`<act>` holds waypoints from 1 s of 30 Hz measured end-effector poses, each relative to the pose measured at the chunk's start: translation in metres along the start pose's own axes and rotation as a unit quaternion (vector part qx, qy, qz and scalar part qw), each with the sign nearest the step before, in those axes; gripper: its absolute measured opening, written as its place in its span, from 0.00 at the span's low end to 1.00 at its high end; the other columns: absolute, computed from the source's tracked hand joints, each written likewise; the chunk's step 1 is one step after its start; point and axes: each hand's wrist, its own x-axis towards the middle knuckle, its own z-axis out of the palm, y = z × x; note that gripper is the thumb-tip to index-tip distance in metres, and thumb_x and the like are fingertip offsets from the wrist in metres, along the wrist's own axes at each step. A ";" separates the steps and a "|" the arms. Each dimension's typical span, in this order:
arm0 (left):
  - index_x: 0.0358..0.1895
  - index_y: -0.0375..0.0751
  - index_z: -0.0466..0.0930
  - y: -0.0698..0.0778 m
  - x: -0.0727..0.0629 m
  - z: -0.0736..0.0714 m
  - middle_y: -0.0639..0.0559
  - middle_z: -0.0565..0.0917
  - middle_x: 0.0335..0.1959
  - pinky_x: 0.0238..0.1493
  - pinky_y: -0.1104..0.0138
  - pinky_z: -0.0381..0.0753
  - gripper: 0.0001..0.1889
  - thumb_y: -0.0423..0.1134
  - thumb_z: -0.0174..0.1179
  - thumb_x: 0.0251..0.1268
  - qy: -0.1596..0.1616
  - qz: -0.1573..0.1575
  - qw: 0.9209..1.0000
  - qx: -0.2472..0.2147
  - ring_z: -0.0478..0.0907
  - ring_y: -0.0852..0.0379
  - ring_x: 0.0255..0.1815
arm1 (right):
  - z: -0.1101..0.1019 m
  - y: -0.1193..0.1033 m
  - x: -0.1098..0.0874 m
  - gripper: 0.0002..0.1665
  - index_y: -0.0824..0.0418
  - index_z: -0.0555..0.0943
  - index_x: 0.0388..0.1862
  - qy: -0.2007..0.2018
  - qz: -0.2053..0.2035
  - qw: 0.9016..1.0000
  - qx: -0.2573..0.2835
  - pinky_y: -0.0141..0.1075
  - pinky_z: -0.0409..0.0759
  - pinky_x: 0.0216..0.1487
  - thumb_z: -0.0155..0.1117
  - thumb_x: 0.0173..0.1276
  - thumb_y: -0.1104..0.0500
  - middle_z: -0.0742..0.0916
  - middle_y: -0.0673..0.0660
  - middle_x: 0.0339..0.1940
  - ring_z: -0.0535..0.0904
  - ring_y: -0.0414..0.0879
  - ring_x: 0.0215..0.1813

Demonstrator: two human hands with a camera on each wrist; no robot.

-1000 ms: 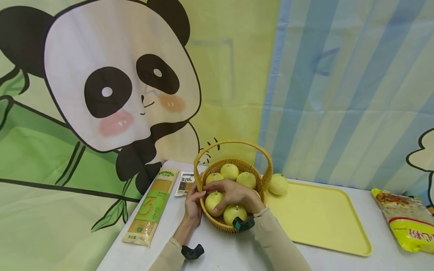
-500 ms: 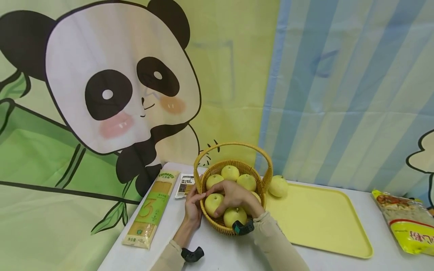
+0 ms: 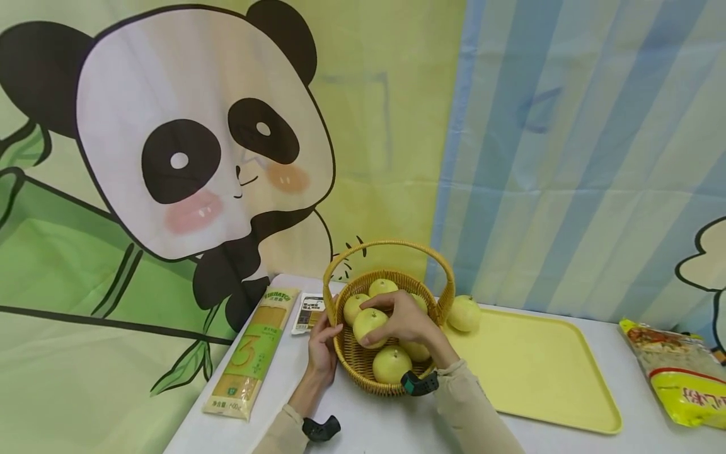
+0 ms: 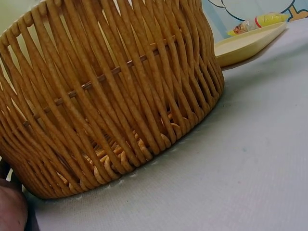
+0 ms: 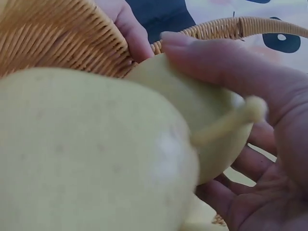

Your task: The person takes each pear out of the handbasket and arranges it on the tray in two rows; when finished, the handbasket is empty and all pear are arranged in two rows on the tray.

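Note:
A woven wicker basket (image 3: 354,366) with a tall arched handle stands on the white table, several yellow-green pears inside it. My right hand (image 3: 407,320) reaches over the basket and grips one pear (image 3: 370,328) between thumb and fingers, above the other fruit. In the right wrist view, the thumb lies along the gripped pear (image 5: 211,159), while another pear (image 5: 91,149) with a thick stem fills the foreground. My left hand (image 3: 322,350) holds the basket's left side, its thumb at the rim. The left wrist view shows mostly the basket's outer wall (image 4: 110,91).
A loose pear (image 3: 464,313) sits at the corner of a yellow tray (image 3: 539,366), right of the basket. To the left lie a noodle packet (image 3: 252,353) and a small white packet (image 3: 306,312). A yellow food bag (image 3: 680,378) lies far right.
My right hand has lifted the pear from the left front of the basket and shifted it slightly right and up. My left hand keeps its place on the basket.

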 end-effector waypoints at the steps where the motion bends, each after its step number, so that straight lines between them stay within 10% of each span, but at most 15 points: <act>1: 0.84 0.45 0.62 0.000 0.000 0.000 0.47 0.63 0.85 0.76 0.68 0.65 0.36 0.31 0.47 0.71 -0.001 0.001 1.000 0.001 0.58 0.49 0.84 | -0.002 0.000 -0.001 0.38 0.50 0.90 0.57 0.007 0.003 1.000 0.004 0.47 0.83 0.61 0.93 0.43 0.49 0.91 0.50 0.56 0.84 0.46 0.58; 17: 0.83 0.44 0.63 -0.003 0.001 -0.002 0.46 0.63 0.85 0.74 0.71 0.66 0.36 0.30 0.47 0.70 0.006 0.001 1.000 0.001 0.58 0.51 0.84 | -0.023 0.005 -0.037 0.36 0.43 0.90 0.59 0.105 -0.062 0.988 0.090 0.61 0.77 0.70 0.91 0.48 0.52 0.90 0.51 0.63 0.81 0.56 0.70; 30: 0.84 0.43 0.61 -0.002 0.001 0.000 0.45 0.62 0.85 0.75 0.70 0.67 0.35 0.31 0.46 0.72 0.002 -0.001 1.000 -0.004 0.59 0.52 0.84 | -0.030 0.014 -0.055 0.35 0.56 0.89 0.61 0.116 -0.118 0.977 0.135 0.37 0.85 0.60 0.88 0.51 0.61 0.90 0.59 0.62 0.83 0.48 0.67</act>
